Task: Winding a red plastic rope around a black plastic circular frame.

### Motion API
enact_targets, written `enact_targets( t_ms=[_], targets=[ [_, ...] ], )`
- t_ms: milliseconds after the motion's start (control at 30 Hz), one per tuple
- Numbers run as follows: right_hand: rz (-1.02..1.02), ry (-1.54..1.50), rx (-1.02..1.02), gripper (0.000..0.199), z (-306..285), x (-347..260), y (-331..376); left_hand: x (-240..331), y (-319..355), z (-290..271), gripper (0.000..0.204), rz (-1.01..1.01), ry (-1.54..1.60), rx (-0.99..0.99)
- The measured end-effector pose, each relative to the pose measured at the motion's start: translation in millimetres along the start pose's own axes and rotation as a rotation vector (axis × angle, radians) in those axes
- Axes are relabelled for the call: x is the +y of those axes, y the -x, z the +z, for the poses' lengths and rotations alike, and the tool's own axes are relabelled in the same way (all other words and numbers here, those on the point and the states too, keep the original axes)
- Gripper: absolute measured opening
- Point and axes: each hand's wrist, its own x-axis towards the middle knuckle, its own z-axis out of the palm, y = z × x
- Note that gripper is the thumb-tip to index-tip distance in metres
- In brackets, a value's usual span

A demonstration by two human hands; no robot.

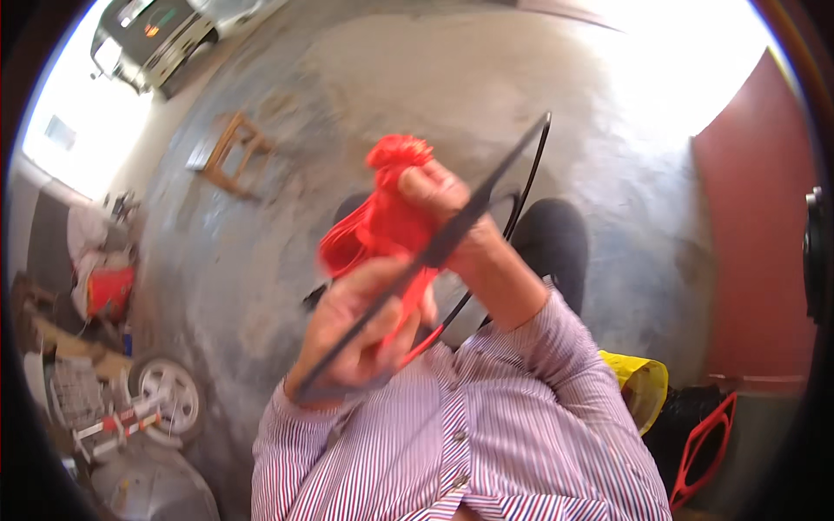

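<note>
A bundle of glossy red strands [382, 221], gathered into a tuft at its top, is held up in front of my body. My right hand [436, 189] closes round its upper right side. Lower down and nearer to me, my left hand [352, 326] has its fingers curled on the lower red strands; motion blurs it. A long black strip [452, 233] slants in front of both hands and hides parts of them. From its upper end a thin black cord [532, 178] loops down behind my right wrist toward my lap, where a red length joins it.
A wooden stool [233, 154] stands on the concrete floor [347, 69], and a vehicle [156, 43] is at far left. A wheel [167, 398] and a red bag [109, 292] lie at left. Right are a yellow bag [641, 382], a red frame [705, 447] and a red panel [756, 234].
</note>
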Motion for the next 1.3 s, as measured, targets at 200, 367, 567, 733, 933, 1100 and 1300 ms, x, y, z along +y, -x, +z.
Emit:
enact_targets(
  t_ms=[200, 367, 567, 733, 933, 1100, 1300],
  targets=[
    [-0.092, 0.046, -0.488, 0.018, 22, -27, 6, -15, -18, -4, 0.073, -0.306, 0.572, -0.06],
    [-0.029, 0.198, -0.42, 0.024, 22, -32, 12, -37, -9, -33, 0.082, -0.229, 0.455, -0.2],
    [0.013, 0.307, 0.126, 0.033, -12, -24, 32, -3, 10, -20, 0.077, 0.046, 0.15, -0.037],
    [-0.068, 0.416, -0.021, 0.033, 11, -54, 62, 28, 11, 2, 0.071, 0.47, -0.07, 0.249],
    [-0.541, 0.934, -0.076, 0.061, 39, -58, 78, 10, -4, -29, 0.046, 0.597, -0.455, 0.474],
    [-0.359, 1.1, -0.014, 0.073, 29, -39, 87, -21, -27, -28, 0.033, 0.373, -0.45, 0.429],
    [-0.241, 1.205, 0.139, 0.069, 22, -33, 77, -54, -20, -43, 0.032, 0.159, -0.384, 0.494]
  ],
)
